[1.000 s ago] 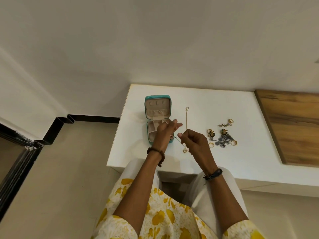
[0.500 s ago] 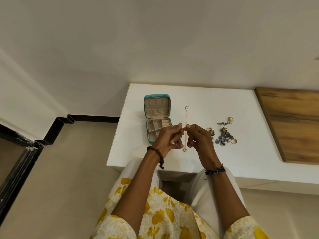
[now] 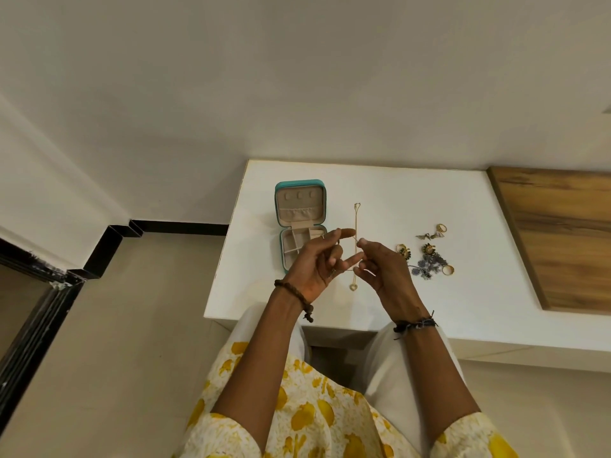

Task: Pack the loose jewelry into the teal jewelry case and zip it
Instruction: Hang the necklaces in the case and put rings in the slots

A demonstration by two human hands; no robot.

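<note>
- White tabletop [image 3: 380, 302] fills the middle of the head view, set against a pale wall, with a wooden panel [image 3: 558, 239] at its right end.
- A person sits at the near edge, both forearms reaching over the table.
- The teal jewelry case [image 3: 299, 226] lies open on the left part of the table, lid tipped back, its beige compartments showing nothing I can make out inside.
- A thin gold chain [image 3: 356, 223] runs away from the hands toward the far side, and a small heart pendant [image 3: 353, 286] lies on the near side.
- The left hand [image 3: 317, 262] has its index finger stretched out with the chain across it; the other fingers are loosely curled.
- The right hand [image 3: 380, 269] pinches the chain between thumb and fingertips, just beside the left hand.
- Loose jewelry pile [image 3: 426, 256], rings and earrings, waits to the right, apart from the case.
- Judging by this, the step is gathering the chain for packing. Doing it well likely means folding it in slow, even loops, keeping the pendant free, then lowering it into one compartment so it does not knot.
</note>
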